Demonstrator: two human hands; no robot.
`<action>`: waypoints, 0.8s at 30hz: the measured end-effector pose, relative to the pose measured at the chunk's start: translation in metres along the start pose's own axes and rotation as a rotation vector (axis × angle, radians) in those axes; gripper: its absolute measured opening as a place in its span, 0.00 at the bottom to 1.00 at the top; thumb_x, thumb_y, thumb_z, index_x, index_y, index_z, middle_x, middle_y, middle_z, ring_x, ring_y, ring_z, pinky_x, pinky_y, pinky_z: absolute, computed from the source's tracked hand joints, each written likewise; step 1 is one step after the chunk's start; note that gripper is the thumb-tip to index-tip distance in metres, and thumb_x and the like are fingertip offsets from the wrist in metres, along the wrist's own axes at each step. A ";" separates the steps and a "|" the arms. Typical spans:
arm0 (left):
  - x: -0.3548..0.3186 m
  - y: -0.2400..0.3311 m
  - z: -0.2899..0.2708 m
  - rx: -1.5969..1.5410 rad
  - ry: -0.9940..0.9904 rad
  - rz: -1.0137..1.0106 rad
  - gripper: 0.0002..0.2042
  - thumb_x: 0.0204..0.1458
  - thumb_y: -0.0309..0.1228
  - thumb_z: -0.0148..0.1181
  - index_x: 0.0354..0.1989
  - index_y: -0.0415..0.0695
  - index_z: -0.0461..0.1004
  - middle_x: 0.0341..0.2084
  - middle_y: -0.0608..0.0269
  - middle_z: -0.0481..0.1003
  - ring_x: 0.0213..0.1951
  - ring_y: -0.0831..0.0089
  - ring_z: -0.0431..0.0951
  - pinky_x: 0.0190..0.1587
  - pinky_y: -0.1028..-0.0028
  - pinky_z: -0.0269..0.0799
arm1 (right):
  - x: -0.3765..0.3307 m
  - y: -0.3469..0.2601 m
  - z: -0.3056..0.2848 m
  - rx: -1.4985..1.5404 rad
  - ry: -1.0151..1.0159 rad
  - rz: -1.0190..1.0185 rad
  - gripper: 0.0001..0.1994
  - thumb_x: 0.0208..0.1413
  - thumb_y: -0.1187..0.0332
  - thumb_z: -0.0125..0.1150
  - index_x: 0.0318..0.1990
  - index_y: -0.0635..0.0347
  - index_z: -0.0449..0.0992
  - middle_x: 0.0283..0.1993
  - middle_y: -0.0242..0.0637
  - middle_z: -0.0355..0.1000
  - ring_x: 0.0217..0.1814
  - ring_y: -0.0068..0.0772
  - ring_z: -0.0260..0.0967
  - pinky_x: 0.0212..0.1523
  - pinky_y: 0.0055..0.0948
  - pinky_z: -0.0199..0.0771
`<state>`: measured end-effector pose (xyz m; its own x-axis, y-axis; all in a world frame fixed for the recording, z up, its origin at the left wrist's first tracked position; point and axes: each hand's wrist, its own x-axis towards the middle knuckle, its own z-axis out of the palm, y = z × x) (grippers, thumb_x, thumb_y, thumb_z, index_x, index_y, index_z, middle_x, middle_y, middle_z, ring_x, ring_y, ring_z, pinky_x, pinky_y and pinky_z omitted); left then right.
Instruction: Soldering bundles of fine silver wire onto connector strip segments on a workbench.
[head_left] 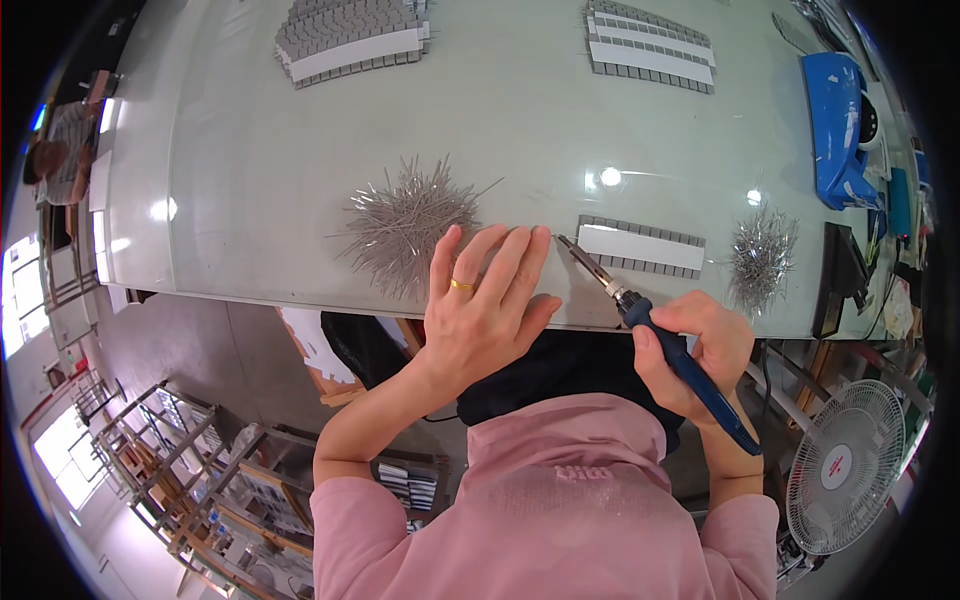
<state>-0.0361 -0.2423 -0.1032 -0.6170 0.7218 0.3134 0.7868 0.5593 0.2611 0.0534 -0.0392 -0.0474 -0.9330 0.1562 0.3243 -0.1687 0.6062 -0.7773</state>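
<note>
My right hand (705, 350) is closed around the blue handle of a soldering iron (715, 398). The iron's metal tip points up and left, close to the fingertips of my left hand (488, 300). That left hand, with a gold ring, lies palm down at the table's near edge, fingers stretched out; whether a thin wire sits under the fingertips cannot be made out. Left of it spreads a heap of thin grey wires (405, 230). Just right of the iron's tip lies a row of small grey pieces with a white strip (640, 246) along it.
A smaller pile of shiny wires (762, 260) lies to the right on the pale table (300, 200). Farther back are two stacks of similar rows, one left (350, 50), one right (650, 48). A blue device (835, 130) stands far right; a fan (845, 465) is below.
</note>
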 end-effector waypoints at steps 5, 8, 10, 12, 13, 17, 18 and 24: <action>0.001 -0.001 -0.002 0.000 -0.014 0.008 0.29 0.44 0.42 0.64 0.56 0.43 0.71 0.50 0.65 0.69 0.54 0.66 0.65 0.60 0.53 0.57 | -0.002 0.002 -0.001 0.007 0.008 -0.003 0.12 0.38 0.77 0.69 0.31 0.62 0.72 0.19 0.37 0.69 0.15 0.31 0.67 0.17 0.22 0.63; 0.002 -0.001 -0.002 -0.004 -0.023 0.006 0.30 0.44 0.42 0.64 0.57 0.43 0.71 0.50 0.65 0.68 0.54 0.66 0.65 0.60 0.53 0.57 | -0.001 0.000 -0.003 -0.019 -0.002 0.002 0.12 0.38 0.77 0.69 0.31 0.62 0.72 0.19 0.37 0.69 0.15 0.30 0.67 0.17 0.22 0.63; 0.002 -0.002 -0.002 -0.006 -0.028 0.012 0.30 0.44 0.42 0.64 0.57 0.43 0.71 0.50 0.65 0.68 0.54 0.66 0.65 0.60 0.53 0.56 | -0.003 -0.001 -0.006 -0.020 -0.004 0.003 0.12 0.38 0.77 0.69 0.30 0.62 0.72 0.19 0.37 0.69 0.15 0.30 0.67 0.17 0.22 0.63; 0.002 -0.002 -0.003 -0.004 -0.028 0.014 0.30 0.44 0.42 0.64 0.57 0.44 0.71 0.50 0.65 0.68 0.54 0.66 0.65 0.60 0.53 0.56 | -0.003 -0.001 -0.008 -0.022 -0.007 0.004 0.12 0.38 0.77 0.69 0.30 0.62 0.72 0.19 0.37 0.69 0.15 0.30 0.67 0.17 0.22 0.63; 0.002 -0.002 -0.003 -0.003 -0.027 0.017 0.30 0.44 0.42 0.64 0.57 0.44 0.71 0.50 0.65 0.68 0.54 0.66 0.65 0.61 0.53 0.56 | -0.003 -0.001 -0.009 -0.025 0.005 0.007 0.12 0.38 0.77 0.69 0.30 0.62 0.72 0.19 0.37 0.69 0.15 0.30 0.66 0.17 0.22 0.63; 0.002 -0.002 -0.003 -0.008 -0.033 0.019 0.30 0.44 0.42 0.64 0.57 0.44 0.71 0.50 0.65 0.68 0.54 0.66 0.65 0.61 0.53 0.55 | -0.003 0.000 -0.010 -0.027 0.013 0.024 0.11 0.38 0.77 0.69 0.30 0.62 0.72 0.19 0.37 0.70 0.15 0.29 0.66 0.17 0.22 0.63; 0.002 -0.003 -0.003 -0.008 -0.036 0.022 0.29 0.44 0.42 0.64 0.57 0.44 0.71 0.50 0.65 0.68 0.54 0.66 0.65 0.61 0.53 0.55 | -0.004 0.000 -0.010 -0.028 0.014 0.024 0.11 0.38 0.77 0.69 0.30 0.62 0.72 0.19 0.37 0.70 0.15 0.29 0.66 0.17 0.22 0.63; 0.001 -0.003 -0.002 -0.011 -0.038 0.026 0.29 0.45 0.43 0.64 0.57 0.44 0.71 0.51 0.65 0.68 0.54 0.66 0.65 0.61 0.53 0.54 | -0.002 0.000 -0.007 0.008 -0.043 0.047 0.10 0.44 0.77 0.66 0.33 0.64 0.71 0.24 0.40 0.71 0.22 0.30 0.69 0.22 0.22 0.64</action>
<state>-0.0392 -0.2437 -0.1020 -0.5951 0.7513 0.2854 0.8024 0.5356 0.2633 0.0575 -0.0336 -0.0446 -0.9526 0.1510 0.2640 -0.1265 0.5925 -0.7956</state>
